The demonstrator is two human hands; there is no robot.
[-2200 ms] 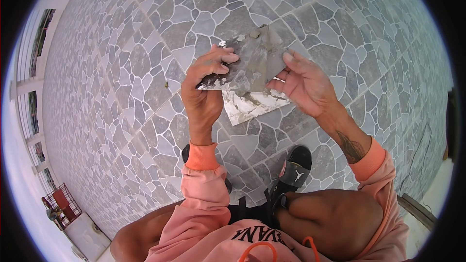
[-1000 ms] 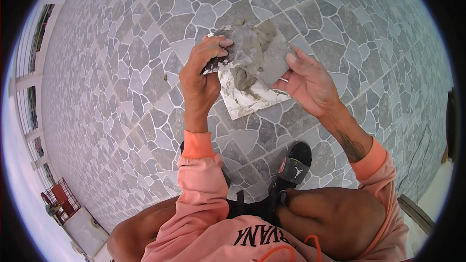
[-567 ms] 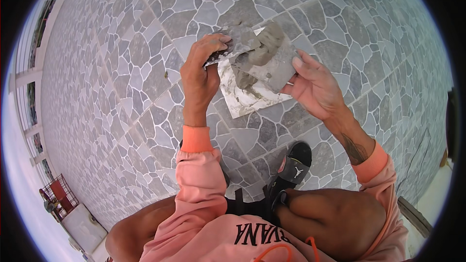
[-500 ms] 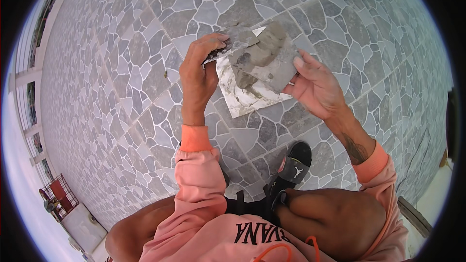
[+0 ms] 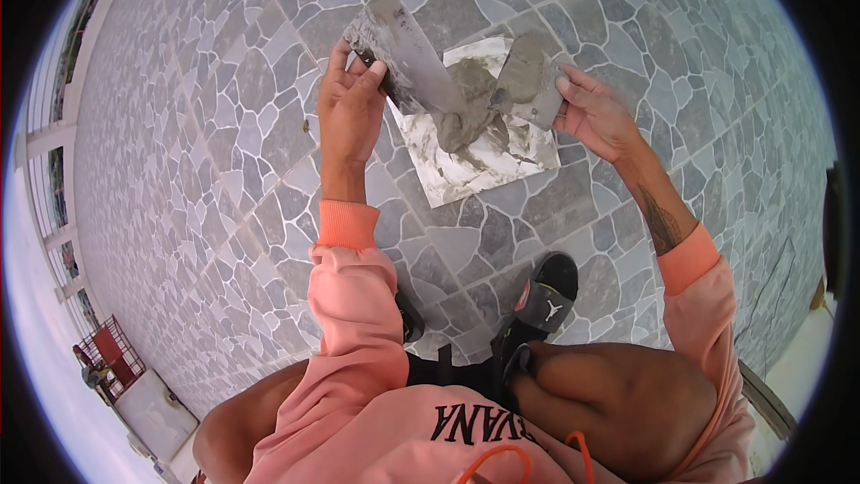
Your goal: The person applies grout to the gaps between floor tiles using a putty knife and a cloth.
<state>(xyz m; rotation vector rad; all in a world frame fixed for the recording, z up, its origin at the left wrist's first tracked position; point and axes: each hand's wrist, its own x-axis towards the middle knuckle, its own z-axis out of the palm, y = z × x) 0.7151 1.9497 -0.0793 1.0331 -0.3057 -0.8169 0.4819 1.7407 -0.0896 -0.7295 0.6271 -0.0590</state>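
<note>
Fingertips of the left hand (image 5: 349, 116) disappear behind the left flat scraper (image 5: 408, 54); those of the right hand (image 5: 602, 118) are tucked beneath the right flat scraper (image 5: 530, 85). Gray mortar (image 5: 466, 99) and both scrapers cover parts of the white board (image 5: 475, 181). The left sleeve (image 5: 358, 300) hides most of the left sandal (image 5: 411, 318). The lower edge crops the pink hoodie (image 5: 403, 430). Contents of the far-left wire crate (image 5: 125, 354) are too small to identify.
</note>
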